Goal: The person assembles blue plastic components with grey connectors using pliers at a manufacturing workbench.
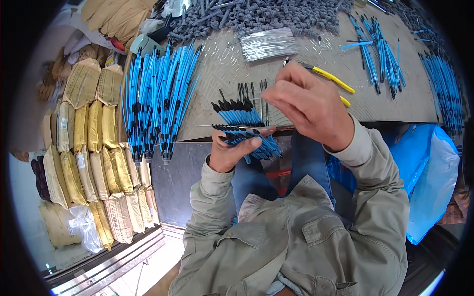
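Observation:
My left hand [229,153] is wrapped round a bundle of thin blue rods with black ends [252,139], its thumb lying across them. A thin straight metal wire [205,126] sticks out to the left beside the bundle's black ends. Just beyond it, a row of similar blue rods [242,116] lies at the table edge. Above and to the right, my right hand [308,106] is closed in a pinch, and whatever lies between its fingertips is too small to make out. Several slim black pieces [254,91] are on the table left of those fingertips.
Yellow-handled pliers [333,80] lie behind my right hand. Beyond are a stack of silver wires [269,44] and a heap of grey plastic parts [256,15]. Blue rod bundles hang over the table's left edge [160,98]; more [387,59] lie right. Wrapped packages [89,128] stand at left.

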`<state>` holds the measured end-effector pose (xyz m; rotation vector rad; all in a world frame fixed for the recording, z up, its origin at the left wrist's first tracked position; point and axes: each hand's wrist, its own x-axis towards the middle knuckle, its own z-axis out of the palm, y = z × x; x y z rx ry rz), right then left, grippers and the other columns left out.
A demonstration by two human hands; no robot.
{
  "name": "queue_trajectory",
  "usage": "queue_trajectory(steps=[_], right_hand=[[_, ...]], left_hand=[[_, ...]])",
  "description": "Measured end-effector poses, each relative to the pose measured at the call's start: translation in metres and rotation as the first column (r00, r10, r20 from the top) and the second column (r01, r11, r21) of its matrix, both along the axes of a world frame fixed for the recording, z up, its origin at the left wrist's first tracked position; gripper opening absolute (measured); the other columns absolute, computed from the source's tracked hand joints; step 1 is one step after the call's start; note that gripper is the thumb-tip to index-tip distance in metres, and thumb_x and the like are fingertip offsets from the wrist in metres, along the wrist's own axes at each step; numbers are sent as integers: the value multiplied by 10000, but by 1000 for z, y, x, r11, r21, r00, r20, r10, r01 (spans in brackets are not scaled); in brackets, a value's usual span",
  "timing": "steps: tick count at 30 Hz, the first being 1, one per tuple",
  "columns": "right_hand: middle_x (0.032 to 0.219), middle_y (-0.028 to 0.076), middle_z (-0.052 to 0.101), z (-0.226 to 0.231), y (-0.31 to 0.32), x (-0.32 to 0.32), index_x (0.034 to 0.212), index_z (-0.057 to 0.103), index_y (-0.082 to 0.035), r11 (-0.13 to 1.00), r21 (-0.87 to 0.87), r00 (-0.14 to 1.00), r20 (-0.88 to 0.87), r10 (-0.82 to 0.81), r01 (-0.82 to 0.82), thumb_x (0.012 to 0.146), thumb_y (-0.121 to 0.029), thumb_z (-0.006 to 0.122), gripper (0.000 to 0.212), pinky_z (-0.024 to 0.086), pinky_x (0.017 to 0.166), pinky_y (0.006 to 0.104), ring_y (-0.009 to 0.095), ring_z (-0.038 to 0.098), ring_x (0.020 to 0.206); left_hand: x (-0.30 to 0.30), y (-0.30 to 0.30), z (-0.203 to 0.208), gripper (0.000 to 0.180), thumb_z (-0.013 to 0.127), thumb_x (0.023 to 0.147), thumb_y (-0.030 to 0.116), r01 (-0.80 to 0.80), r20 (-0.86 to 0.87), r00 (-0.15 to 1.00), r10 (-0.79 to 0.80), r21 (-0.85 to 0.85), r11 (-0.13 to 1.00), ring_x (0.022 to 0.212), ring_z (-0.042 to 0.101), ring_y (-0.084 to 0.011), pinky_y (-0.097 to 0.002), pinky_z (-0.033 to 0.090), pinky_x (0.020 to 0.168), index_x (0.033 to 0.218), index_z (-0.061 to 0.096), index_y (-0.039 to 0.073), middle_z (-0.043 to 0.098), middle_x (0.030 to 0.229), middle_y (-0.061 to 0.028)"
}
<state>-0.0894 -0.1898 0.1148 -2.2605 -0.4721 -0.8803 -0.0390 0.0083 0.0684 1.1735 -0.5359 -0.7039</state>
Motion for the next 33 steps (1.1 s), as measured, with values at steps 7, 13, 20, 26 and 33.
queue_trajectory(steps=[7, 13, 20, 26, 33], right_hand=[[722, 61, 508, -1, 2, 1, 873, 638, -69, 999, -11, 998, -45, -50, 50, 733, -22, 655, 148, 408, 485, 263, 184, 539, 586], [704, 59, 509, 1, 3, 4, 880, 636, -72, 998, -18, 998, -8, -58, 58, 725, -19, 660, 165, 410, 487, 263, 186, 529, 565], [666, 44, 521, 12, 1, 10, 898, 642, -57, 993, -117, 992, -125, -29, 14, 745, -39, 659, 155, 394, 489, 240, 139, 525, 553], [710, -23, 583, 8, -9, 33, 968, 646, -20, 822, 514, 716, -476, 511, -246, 810, -48, 608, 166, 352, 497, 208, 21, 473, 611], [713, -40, 583, 14, -22, 35, 957, 656, -11, 748, 576, 600, -484, 637, -330, 820, -59, 598, 156, 335, 493, 205, 9, 443, 599]], left_hand=[[1, -1, 3, 234, 658, 771, 37, 1, 13, 1000, -1, 5, 1000, 916, 623, -247, -370, 490, 827, 975, 619, -71, 646, 937, -173], [2, 1, -3, 234, 661, 770, 34, 9, 44, 999, -9, -4, 1000, 913, 622, -251, -370, 492, 821, 975, 611, -68, 648, 916, -154], [4, 0, 0, 226, 663, 765, 54, 8, 84, 996, -11, 31, 999, 910, 622, -268, -383, 496, 816, 953, 610, -60, 648, 901, -152], [-1, 1, 0, 217, 659, 774, 38, -20, -70, 997, 19, -9, 1000, 918, 617, -230, -357, 492, 811, 968, 604, -44, 647, 908, -133], [5, 2, -3, 209, 660, 774, 42, 15, -10, 1000, -15, -10, 1000, 905, 621, -228, -352, 490, 810, 957, 615, -47, 648, 907, -131]])
